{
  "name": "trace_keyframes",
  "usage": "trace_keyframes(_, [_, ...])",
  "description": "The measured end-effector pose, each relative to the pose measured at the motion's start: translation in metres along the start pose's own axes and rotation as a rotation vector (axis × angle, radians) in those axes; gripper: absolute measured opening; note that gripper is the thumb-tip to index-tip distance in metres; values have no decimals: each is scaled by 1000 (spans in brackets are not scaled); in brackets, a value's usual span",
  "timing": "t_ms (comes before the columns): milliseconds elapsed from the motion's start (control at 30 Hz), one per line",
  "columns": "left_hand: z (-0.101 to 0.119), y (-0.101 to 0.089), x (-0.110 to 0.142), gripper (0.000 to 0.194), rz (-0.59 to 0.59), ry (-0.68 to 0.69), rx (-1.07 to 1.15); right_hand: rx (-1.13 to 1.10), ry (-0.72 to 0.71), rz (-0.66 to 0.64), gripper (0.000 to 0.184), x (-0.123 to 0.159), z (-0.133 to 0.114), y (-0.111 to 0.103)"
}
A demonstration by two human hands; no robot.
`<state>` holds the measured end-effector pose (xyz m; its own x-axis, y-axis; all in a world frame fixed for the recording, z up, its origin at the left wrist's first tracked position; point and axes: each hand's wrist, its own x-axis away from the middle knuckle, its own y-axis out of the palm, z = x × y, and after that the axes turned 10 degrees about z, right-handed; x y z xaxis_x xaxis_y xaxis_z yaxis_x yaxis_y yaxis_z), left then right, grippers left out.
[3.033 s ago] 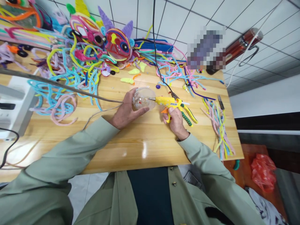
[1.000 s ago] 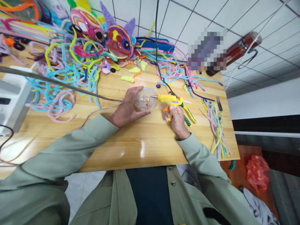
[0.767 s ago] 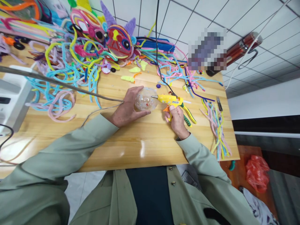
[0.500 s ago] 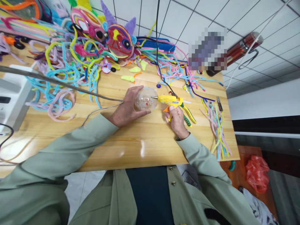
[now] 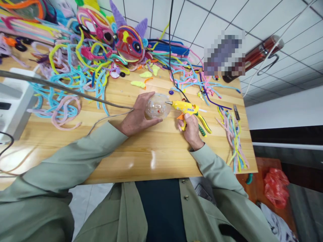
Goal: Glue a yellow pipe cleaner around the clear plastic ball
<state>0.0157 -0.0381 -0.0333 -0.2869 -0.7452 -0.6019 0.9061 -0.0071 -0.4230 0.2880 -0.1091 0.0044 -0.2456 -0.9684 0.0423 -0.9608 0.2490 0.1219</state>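
Note:
My left hand (image 5: 135,117) is wrapped around a clear plastic ball (image 5: 155,107) with small red bits inside, resting on the wooden table (image 5: 151,151). My right hand (image 5: 190,129) grips the handle of a yellow glue gun (image 5: 185,108), a finger on its orange trigger. The gun's metal nozzle points left and sits just off the ball's right side. A black cord (image 5: 171,43) runs from the gun up and away.
Piles of coloured pipe cleaners (image 5: 75,74) and two pipe-cleaner creature heads (image 5: 130,43) fill the table's far side. Green-handled pliers (image 5: 203,124) lie by my right hand. A pipe-cleaner bundle (image 5: 234,137) and small cutters (image 5: 236,111) are at the right. A white box (image 5: 12,101) stands at left.
The glue gun has drawn back slightly to the right, so its nozzle tip stands a little off the ball. My left hand still holds the ball in the same place.

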Motion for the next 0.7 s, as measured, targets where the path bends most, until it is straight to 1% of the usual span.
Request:
trace_keyframes(133, [-1, 1, 1, 107, -7, -67, -14, 24, 5, -12, 67, 1, -1, 1])
trace_keyframes(300, [-1, 2, 0, 103, 15, -30, 28, 53, 5, 11, 68, 2, 0, 2])
trace_keyframes(500, [1, 0, -1, 108, -15, -97, 3, 28, 15, 34, 73, 1, 0, 0])
trace_keyframes(600, [0, 0, -1, 108, -14, -83, 9, 36, 13, 47, 76, 2, -1, 1])
trace_keyframes(700, [1, 0, -1, 109, -10, -84, 13, 43, 14, 48, 73, 4, -3, 2])
